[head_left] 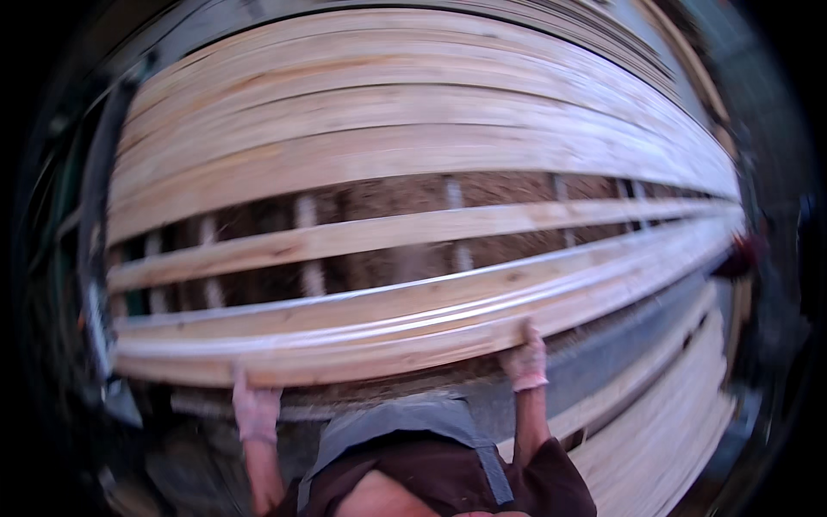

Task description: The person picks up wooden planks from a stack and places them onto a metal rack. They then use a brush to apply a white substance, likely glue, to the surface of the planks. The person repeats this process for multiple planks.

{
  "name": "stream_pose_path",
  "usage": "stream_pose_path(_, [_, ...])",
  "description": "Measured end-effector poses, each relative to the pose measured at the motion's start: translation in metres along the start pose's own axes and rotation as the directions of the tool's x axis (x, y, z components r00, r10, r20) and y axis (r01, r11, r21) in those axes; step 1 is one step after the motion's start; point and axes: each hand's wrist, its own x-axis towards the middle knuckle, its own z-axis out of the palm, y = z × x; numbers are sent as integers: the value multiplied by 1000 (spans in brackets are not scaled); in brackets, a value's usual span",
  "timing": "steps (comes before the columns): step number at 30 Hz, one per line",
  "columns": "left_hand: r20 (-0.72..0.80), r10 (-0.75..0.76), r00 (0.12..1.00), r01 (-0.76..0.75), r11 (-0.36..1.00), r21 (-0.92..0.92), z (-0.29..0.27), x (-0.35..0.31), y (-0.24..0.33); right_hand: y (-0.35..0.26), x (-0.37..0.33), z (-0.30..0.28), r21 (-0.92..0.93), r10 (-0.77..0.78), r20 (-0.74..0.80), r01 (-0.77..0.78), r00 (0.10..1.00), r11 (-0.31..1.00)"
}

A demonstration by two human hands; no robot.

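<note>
Long pale wooden boards lie side by side across the view. Along the near edge, a board (388,362) runs from left to right in front of me, close against other boards. My left hand (257,412), in a whitish-pink glove, grips its near edge on the left, thumb up against the wood. Farther right, my right hand (525,360), in a matching glove, holds the same edge with its thumb over the face. The other fingers of both hands are largely hidden beneath the board, and the picture is blurred by motion.
A single board (413,228) bridges the gap before a wide row of boards (388,112). Light crossbars (454,198) show in the gap over brown debris. More boards (663,431) are stacked at lower right. A dark red shape (739,257), too blurred to name, is at the far right end.
</note>
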Motion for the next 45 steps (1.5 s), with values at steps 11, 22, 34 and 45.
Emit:
stream_pose_path(11, [21,79,997,-81,988,133,85,78,35,-19,85,67,-317,-33,238,110,971,942])
stream_pose_path(22, [-10,-40,999,41,979,201,33,5,-6,-6,23,21,-415,-83,-29,63,996,908])
stream_pose_path(34, [221,-35,975,2,989,147,23,21,2,-13,51,0,-461,-16,215,116,976,880])
stream_pose_path(45, [248,72,966,-136,958,253,49,-18,-13,-27,70,32,-733,-69,-22,31,997,680])
